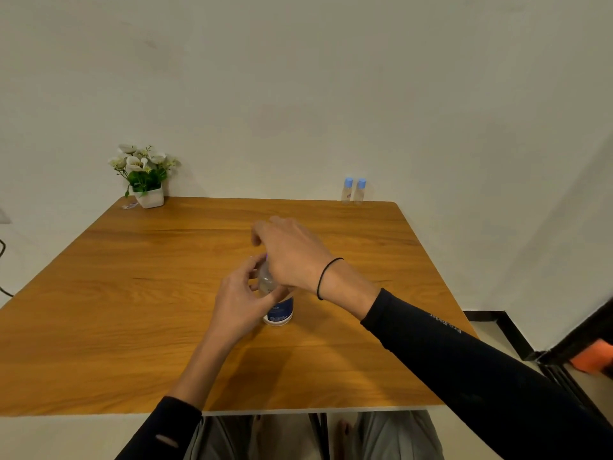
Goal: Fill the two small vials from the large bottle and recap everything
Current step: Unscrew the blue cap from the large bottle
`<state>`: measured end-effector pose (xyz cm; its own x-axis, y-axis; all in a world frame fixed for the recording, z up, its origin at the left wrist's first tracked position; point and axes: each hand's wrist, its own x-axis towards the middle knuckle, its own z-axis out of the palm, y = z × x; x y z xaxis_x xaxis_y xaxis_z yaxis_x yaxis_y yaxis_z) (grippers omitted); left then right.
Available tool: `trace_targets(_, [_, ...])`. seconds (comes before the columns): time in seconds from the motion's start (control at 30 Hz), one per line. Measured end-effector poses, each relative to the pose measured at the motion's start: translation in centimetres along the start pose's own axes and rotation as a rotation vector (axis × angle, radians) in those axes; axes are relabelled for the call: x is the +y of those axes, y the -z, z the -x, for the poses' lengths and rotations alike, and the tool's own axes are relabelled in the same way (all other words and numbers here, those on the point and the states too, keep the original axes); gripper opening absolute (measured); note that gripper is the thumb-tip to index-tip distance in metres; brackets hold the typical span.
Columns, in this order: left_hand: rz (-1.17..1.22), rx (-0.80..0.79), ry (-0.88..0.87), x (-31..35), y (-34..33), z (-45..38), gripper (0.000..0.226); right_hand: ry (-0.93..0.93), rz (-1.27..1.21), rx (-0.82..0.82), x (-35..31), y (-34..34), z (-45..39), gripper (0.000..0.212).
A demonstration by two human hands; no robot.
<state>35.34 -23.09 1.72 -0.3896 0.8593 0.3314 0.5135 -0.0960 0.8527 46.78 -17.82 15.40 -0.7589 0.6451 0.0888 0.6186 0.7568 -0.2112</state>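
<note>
The large clear bottle [278, 307] with a dark blue label stands upright near the middle of the wooden table [132, 293]. My left hand [238, 300] wraps its fingers around the bottle's upper body. My right hand [292, 254] sits over the bottle's top and hides the cap. Two small clear vials, the left one [347, 190] and the right one [360, 191], stand side by side at the far right edge of the table, each with a light blue cap on.
A white pot of artificial white flowers [146, 174] stands at the far left corner, with a small wrapper [129, 205] beside it. A pale wall runs right behind the table. A black frame and an orange object [593, 358] are at the right.
</note>
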Motion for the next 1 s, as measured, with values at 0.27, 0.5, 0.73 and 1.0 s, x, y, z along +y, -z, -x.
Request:
trace_targets(0.27, [-0.017,-0.005,-0.009,0.1,0.1,0.0,0.061,-0.036,0.048,0.026,0.1,-0.1,0.3,0.018])
trace_targets(0.5, [0.018,-0.008,-0.011,0.3,0.1,0.0,0.071,0.054,-0.039,0.051,0.7,0.4,0.4,0.02])
trace_targets(0.73, [0.044,-0.028,-0.006,0.4,0.5,0.0,0.07,-0.031,-0.294,0.272,5.1,-1.5,-0.1,0.025])
trace_targets(1.0, [0.219,-0.033,0.06,-1.0,2.3,-0.8,0.068,-0.291,-0.284,0.325,12.1,-9.4,-1.1,0.013])
